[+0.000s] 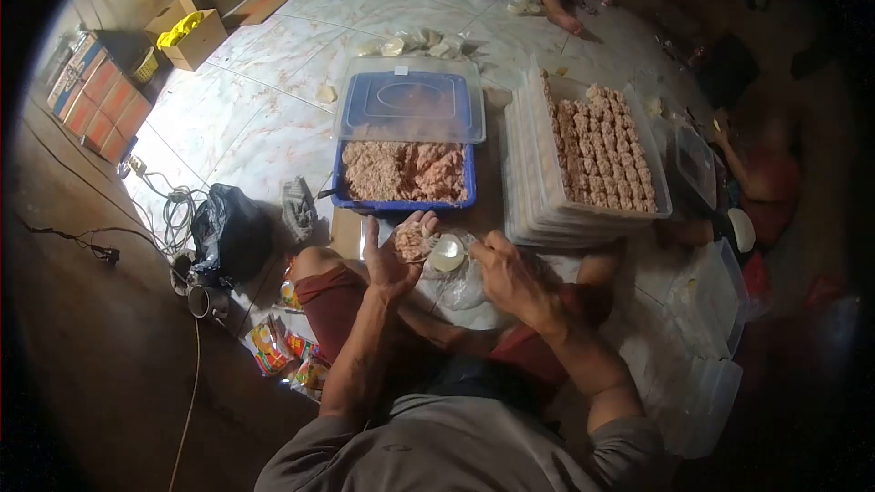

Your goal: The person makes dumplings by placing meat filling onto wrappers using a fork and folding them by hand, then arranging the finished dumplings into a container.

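My left hand [394, 264] is palm up, with a flat portion of pinkish minced filling [413, 241] lying on its palm and fingers. To its right, my right hand [501, 264] is closed, its fingertips pinched at the edge of a clear plastic bag; what they hold is too small to make out. Between the hands is a stack of round pale wrappers [447, 253] on the plastic bag [463, 292]. Beyond them stands a blue tub [406, 207] of minced filling, partly covered by a clear lid [410, 100].
Stacked clear trays [538, 191] with rows of filled pieces stand at the right. A black bag [228, 228], cables and colourful packets [267, 344] lie at the left. Empty containers [711, 310] are at the lower right. Other people sit at the far right and back.
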`<state>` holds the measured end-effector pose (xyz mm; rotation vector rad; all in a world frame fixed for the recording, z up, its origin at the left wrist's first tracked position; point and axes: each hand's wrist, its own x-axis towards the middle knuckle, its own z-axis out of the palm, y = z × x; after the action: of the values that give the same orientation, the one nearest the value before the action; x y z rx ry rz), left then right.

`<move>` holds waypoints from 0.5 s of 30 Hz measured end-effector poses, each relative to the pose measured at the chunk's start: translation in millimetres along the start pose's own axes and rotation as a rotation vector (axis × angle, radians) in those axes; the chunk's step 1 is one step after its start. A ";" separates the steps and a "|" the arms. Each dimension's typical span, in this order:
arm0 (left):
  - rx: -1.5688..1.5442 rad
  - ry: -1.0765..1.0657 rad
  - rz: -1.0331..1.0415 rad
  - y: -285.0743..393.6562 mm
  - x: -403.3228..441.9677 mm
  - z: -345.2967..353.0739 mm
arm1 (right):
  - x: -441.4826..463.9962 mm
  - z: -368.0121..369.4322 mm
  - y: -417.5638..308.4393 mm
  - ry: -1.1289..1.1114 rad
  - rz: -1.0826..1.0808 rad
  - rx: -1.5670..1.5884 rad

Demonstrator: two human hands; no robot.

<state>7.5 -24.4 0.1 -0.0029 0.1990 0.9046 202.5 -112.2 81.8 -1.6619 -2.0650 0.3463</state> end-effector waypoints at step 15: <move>0.157 0.010 -0.160 -4.3 -21.4 -11.1 | 16.0 -15.1 9.0 -0.194 -0.071 -0.073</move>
<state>-4.0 -44.7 -7.4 0.1208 0.2754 0.7279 215.2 -95.9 93.7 -1.6491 -2.2977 0.4283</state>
